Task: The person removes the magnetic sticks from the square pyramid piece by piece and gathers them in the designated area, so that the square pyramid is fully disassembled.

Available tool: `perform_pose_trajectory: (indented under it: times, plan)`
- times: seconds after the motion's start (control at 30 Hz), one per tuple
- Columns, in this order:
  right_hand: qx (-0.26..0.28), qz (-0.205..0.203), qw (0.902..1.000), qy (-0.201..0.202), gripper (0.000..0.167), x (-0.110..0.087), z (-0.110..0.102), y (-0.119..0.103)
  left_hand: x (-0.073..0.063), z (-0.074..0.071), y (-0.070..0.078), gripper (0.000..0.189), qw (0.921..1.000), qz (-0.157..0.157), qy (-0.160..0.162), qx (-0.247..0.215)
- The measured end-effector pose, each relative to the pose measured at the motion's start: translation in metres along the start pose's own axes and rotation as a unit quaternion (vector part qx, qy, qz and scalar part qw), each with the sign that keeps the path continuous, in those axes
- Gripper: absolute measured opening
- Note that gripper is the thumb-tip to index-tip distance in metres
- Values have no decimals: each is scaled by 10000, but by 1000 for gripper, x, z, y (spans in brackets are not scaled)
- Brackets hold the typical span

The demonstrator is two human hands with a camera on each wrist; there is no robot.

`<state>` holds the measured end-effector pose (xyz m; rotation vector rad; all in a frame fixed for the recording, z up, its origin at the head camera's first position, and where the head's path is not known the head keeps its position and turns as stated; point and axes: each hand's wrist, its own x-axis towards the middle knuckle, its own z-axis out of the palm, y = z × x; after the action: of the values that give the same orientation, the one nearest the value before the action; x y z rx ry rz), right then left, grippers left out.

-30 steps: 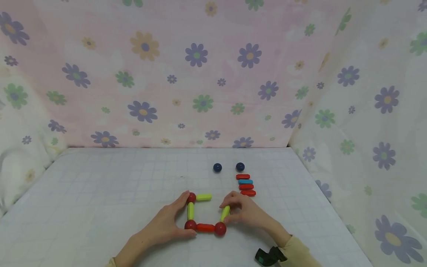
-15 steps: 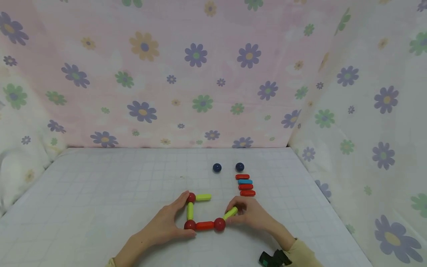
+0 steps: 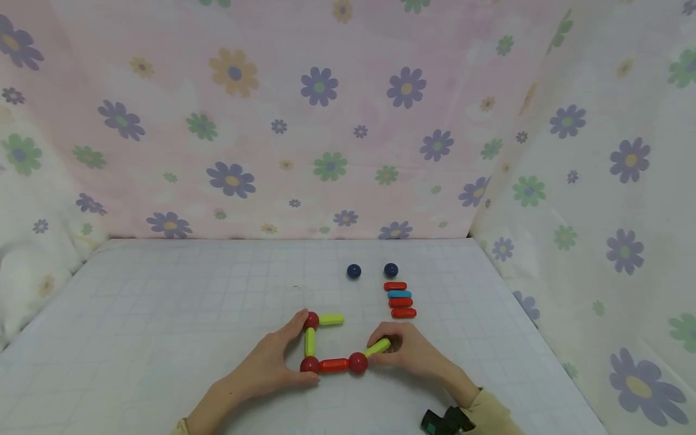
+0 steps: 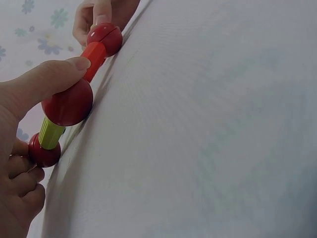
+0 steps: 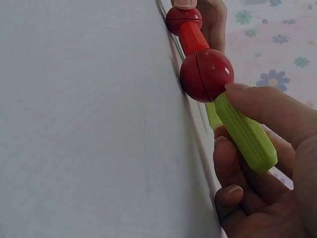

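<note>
Red balls and short rods join into a partly open frame on the table. My left hand (image 3: 270, 362) holds its left side, thumb at the lower left ball (image 3: 310, 365) and fingers at the upper left ball (image 3: 312, 320). A yellow-green rod (image 3: 310, 342) links these two balls. Another yellow-green rod (image 3: 331, 319) points right from the upper one. Along the bottom, a red rod (image 3: 334, 365) runs to the right ball (image 3: 357, 362). My right hand (image 3: 409, 350) pinches a slanting yellow-green rod (image 5: 247, 136), whose end meets that right ball in the right wrist view.
Two dark blue balls, one on the left (image 3: 354, 271) and one on the right (image 3: 391, 270), lie farther back. Below them is a column of red rods (image 3: 400, 302) and one blue rod (image 3: 399, 294). A dark strapped device (image 3: 447, 421) sits by the right sleeve. Flowered cloth (image 3: 331, 166) walls the table.
The right hand has shifted slightly right and down, tilting its yellow-green rod outward at the right ball. That ball has moved up a little. The left hand stays in place.
</note>
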<state>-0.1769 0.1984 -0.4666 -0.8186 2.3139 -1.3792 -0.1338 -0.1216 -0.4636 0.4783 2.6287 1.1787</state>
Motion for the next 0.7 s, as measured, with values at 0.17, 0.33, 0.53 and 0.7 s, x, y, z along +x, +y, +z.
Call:
perform_pose_trajectory:
  times: [0.17,0.33,0.53,0.7]
  plan:
    - [147,293,9994,-66,21,0,0,-3,0,0,1,114,10000,-16,15,5]
    - [165,396,9990,-79,19,-1,0,-5,0,0,1,114,10000,-41,52,-5]
    - [224,367,9990,-117,19,-1,-1,-3,0,0,2,114,10000,-51,42,1]
    - [260,377,9988,-150,19,-1,-1,-1,0,0,2,114,10000,-80,21,-24]
